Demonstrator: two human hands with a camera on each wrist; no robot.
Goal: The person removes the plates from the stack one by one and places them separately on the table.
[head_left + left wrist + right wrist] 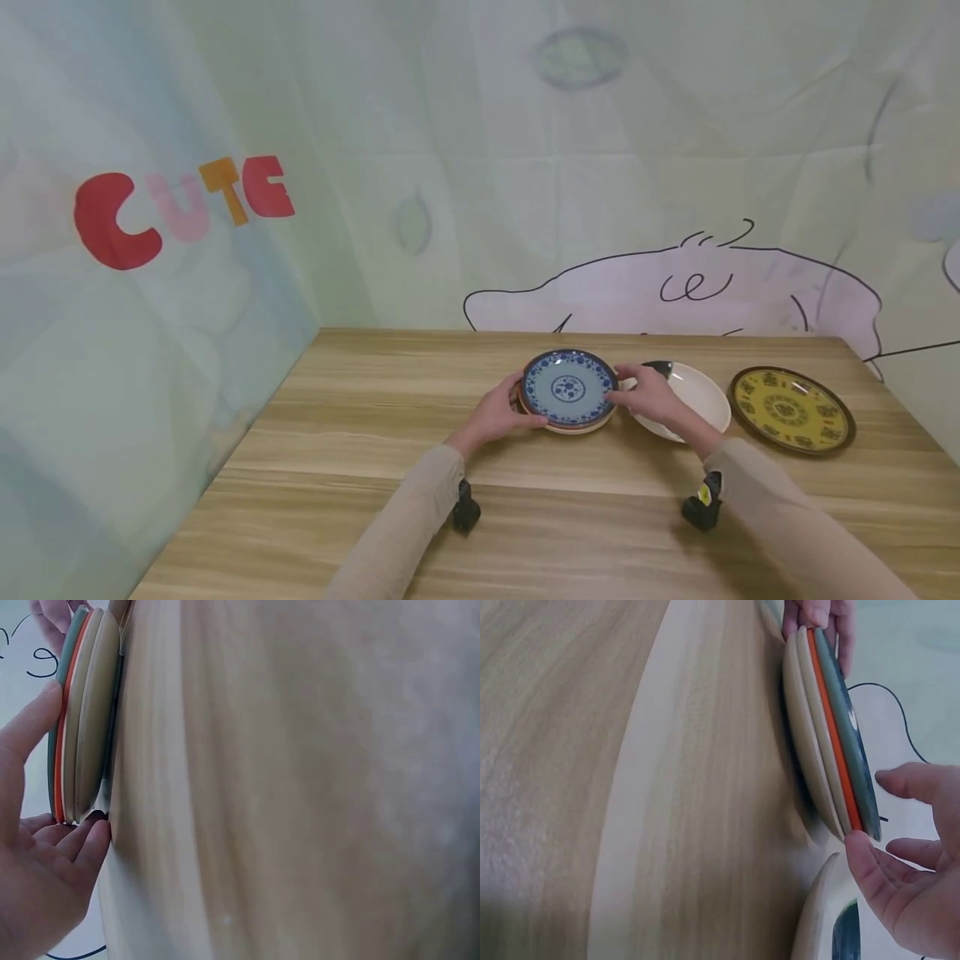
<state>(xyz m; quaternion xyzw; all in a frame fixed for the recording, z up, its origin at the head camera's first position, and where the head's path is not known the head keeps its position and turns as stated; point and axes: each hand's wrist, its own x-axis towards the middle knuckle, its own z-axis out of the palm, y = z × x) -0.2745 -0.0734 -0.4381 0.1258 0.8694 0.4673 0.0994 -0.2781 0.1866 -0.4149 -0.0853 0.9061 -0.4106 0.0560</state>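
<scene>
A blue-patterned plate (567,387) tops a stack, with an orange-edged plate (831,731) and cream-coloured plates (88,712) under it. My left hand (498,412) holds the stack at its left, thumb along the near rim and fingers curled at the side. From the right side my right hand (651,396) holds it, fingertips right at the rim and thumb over the edge. In both wrist views the stack is edge-on, close over the table (262,787).
Just right of the stack, partly behind my right hand, lies a white plate (701,396) with a dark patch. A yellow patterned plate (791,411) with a brown rim lies farther right. A printed curtain (420,150) rises behind the table.
</scene>
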